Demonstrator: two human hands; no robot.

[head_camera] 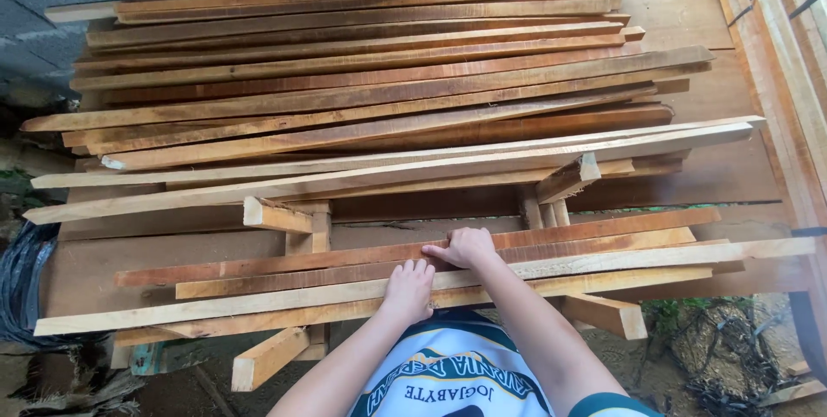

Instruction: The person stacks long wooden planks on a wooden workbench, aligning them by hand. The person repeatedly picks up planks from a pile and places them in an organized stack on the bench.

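Near slats (413, 270) laid lengthwise in a loose bunch along front edge of counter (86, 270), resting on short crosspieces (276, 215). Left hand (408, 289) flat on pale slat, fingers spread, gripping nothing. Right hand (465, 247) just beyond, fingertips pressed on reddish slat's edge, not closed around it. Bigger pile of slats (370, 81) farther back, well apart from both hands. Underside of pile hidden; more boards (788, 64) cut off at right edge. Black sheet (21, 283) at left, hard to make out.
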